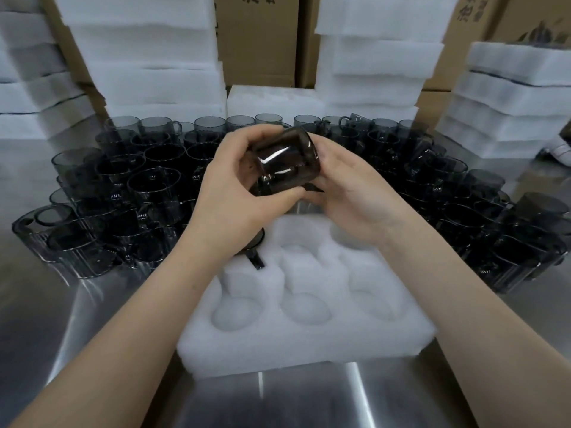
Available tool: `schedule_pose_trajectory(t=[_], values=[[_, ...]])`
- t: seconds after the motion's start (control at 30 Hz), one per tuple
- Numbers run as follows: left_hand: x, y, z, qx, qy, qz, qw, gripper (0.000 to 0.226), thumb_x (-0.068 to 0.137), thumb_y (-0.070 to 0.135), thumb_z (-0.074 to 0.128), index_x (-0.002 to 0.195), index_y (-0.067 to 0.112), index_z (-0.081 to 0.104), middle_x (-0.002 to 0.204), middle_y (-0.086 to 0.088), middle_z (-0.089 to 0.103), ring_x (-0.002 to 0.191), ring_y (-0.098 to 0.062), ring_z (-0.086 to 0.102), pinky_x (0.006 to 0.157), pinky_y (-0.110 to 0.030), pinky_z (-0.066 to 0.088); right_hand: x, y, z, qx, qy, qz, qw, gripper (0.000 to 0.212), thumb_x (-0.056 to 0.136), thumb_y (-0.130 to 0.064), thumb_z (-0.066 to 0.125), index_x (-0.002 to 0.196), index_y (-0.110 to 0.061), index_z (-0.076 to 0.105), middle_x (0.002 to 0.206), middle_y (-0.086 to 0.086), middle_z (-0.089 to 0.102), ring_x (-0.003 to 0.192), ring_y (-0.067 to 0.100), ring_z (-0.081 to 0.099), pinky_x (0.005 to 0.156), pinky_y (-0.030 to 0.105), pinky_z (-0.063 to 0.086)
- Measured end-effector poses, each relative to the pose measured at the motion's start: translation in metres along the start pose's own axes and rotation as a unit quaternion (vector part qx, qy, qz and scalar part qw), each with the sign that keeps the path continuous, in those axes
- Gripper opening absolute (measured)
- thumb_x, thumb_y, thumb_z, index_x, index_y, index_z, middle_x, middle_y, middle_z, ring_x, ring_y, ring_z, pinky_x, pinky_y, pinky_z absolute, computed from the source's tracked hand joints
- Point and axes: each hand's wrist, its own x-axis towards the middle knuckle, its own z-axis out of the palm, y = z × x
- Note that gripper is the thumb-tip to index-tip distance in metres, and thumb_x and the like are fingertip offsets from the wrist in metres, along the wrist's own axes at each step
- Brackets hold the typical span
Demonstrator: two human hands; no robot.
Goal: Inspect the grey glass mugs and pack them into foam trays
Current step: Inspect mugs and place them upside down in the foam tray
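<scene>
1. Stacked white foam trays (145,72) and cardboard cartons (259,38) are walling off the back of the steel table (309,403) you are working at.
2. You are holding one grey mug (285,162) up in both hands, tipped on its side above the far edge of the open foam tray (309,344) lying in front of you.
3. Your left hand (234,193) is curling around the mug's near side, thumb underneath and fingers wrapping over the top.
4. Your right hand (349,196) is cupping the opposite side, fingers closing against the glass; the mug's handle seems to be peeking out between your palms.
5. Judging by the tilt, you are checking this mug for flaws, not yet lowering it.
6. One mug already seated (255,248) is showing in the tray's far-left pocket, partly hidden by your left wrist.
7. The five other pockets you can see are sitting empty, so this tray is barely begun.
8. Dozens of unpacked mugs (148,186) are crowding the table to both sides and behind, so by the look of it most of the job is waiting.
</scene>
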Motion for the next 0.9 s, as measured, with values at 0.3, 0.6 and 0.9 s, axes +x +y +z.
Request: schedule_pose_trajectory(t=[0.3,0.6,0.9], values=[[-0.0028,0.0014,0.0031,0.086,-0.034,-0.027,0.995,0.057,0.061,0.021,0.086,0.112,0.026,0.061,0.108,0.008,0.068,0.104,-0.011,0.066,0.095,-0.036,0.053,-0.0053,-0.0024,0.0017,-0.058,0.049,-0.052,0.996,0.037,0.064,-0.023,0.084,0.092,-0.019,0.060,0.090,0.001,0.067,0.082,0.018,0.067,0.061,0.039,0.058],[-0.0016,-0.0009,0.0027,0.087,-0.052,-0.033,0.994,0.062,0.061,0.013,0.085,0.115,0.028,0.059,0.110,0.010,0.066,0.109,-0.011,0.063,0.099,-0.039,0.050,-0.0008,-0.0021,0.0035,-0.003,0.102,-0.034,0.994,0.023,0.089,-0.029,0.065,0.070,-0.021,0.055,0.072,0.001,0.063,0.062,0.017,0.061,0.048,0.031,0.052],[0.0012,-0.0029,0.0012,-0.023,-0.038,-0.077,0.996,0.060,0.063,0.002,0.076,0.119,0.012,0.057,0.105,0.005,0.067,0.101,-0.011,0.069,0.088,-0.024,0.053,-0.0029,-0.0040,-0.0029,0.102,-0.015,0.003,0.995,0.036,0.081,-0.006,0.061,0.117,-0.007,0.058,0.106,0.013,0.064,0.092,0.022,0.066,0.075,0.032,0.056]])
